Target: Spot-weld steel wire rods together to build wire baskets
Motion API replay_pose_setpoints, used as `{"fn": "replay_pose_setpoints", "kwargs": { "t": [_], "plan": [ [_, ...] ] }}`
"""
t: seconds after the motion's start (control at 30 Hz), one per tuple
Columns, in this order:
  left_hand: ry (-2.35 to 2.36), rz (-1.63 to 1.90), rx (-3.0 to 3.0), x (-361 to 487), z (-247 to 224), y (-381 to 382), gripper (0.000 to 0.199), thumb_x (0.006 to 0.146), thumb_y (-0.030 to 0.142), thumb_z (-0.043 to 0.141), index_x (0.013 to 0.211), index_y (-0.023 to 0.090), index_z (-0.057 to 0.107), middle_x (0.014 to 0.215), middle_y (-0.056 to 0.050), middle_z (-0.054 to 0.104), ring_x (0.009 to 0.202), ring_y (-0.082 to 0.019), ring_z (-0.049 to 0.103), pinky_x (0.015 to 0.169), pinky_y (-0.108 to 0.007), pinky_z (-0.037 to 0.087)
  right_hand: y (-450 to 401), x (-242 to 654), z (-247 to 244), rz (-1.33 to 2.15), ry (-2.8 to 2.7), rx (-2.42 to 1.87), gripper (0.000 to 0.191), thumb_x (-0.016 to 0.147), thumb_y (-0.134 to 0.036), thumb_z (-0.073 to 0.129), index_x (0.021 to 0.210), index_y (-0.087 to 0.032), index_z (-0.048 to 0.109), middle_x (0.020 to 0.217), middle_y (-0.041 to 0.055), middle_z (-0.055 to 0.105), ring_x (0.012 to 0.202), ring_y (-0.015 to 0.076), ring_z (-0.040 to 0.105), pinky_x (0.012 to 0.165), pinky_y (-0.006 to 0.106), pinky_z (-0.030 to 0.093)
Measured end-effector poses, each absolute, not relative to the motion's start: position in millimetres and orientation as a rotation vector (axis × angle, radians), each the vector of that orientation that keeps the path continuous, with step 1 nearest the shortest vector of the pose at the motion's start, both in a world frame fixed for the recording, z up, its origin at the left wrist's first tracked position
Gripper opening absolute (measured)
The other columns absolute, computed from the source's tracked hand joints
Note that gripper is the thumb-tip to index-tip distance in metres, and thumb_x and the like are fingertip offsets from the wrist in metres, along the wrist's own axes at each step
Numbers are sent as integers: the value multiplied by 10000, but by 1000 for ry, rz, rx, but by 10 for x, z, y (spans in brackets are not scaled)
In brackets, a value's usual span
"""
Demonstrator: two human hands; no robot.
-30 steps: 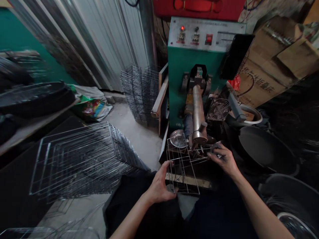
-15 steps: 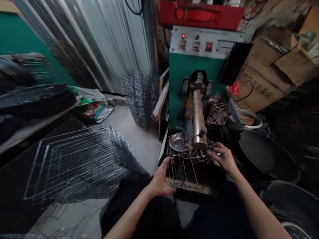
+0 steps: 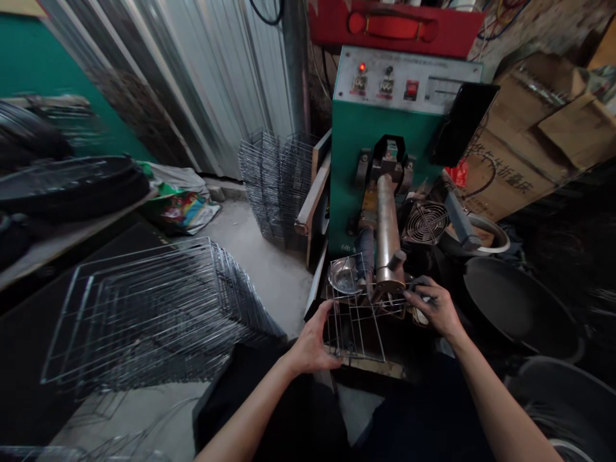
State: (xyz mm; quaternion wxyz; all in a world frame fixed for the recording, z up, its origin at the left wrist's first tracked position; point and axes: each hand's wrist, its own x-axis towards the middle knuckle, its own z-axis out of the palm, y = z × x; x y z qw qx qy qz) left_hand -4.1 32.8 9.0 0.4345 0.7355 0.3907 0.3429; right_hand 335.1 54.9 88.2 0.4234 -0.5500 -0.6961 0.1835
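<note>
Left hand [image 3: 312, 345]: curved wide around the left side of the small wire frame [image 3: 378, 333], thumb and fingers at its edge.
Right hand [image 3: 434, 307]: fingertips narrow, pinching a thin wire [image 3: 397, 301]; I can't tell if it belongs to the frame.
Small wire frame: held above the wooden strip [image 3: 378, 367], its upper part near the cylinder's tip.
Metal cylinder [image 3: 387, 224]: wires sit right by its end, so I judge alignment matters; contact is unclear to me.
Metal bowl [image 3: 341, 276]: behind the frame's upper left corner; contents unclear.
Pale-rimmed tub [image 3: 504, 242]: something brown inside.
Dark basin [image 3: 520, 298]: I make out no contents.
Wire stack [image 3: 216, 289]: left of my view.
</note>
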Motion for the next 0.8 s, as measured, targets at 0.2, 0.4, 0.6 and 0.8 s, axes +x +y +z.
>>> {"fn": "replay_pose_setpoints", "kwargs": {
  "t": [0.2,0.4,0.6,0.8],
  "plan": [
    [955,884,1850,-27,55,361,1148,575,206,817,1568,183,241,1547,-175,452,1449,-366,478,1257,-535,363,546,3359,886,468,-1729,-1365,529,870,-605,720,544,-205,607,762,62,603,751,202,594,680,306,476],
    [961,875,1893,-24,66,382,1104,617,217,806,1564,184,238,1543,-177,444,1435,-360,488,1251,-545,370,523,3324,892,484,-1700,-1377,482,884,-566,719,577,-204,636,790,64,625,767,200,595,709,314,473],
    [994,813,2014,-56,157,383,1179,643,319,852,1592,172,166,1606,-218,371,1502,-413,393,1256,-611,330,506,3520,774,503,-1530,-1437,520,861,-661,678,634,-196,622,804,44,632,748,177,576,696,285,459],
    [1043,821,2016,-14,220,424,1039,627,297,829,1517,155,310,1485,-194,503,1390,-390,519,1208,-577,412,423,3830,491,692,-1365,-1525,622,834,-791,586,903,-183,699,858,56,679,835,212,620,747,288,492]
  ]
}}
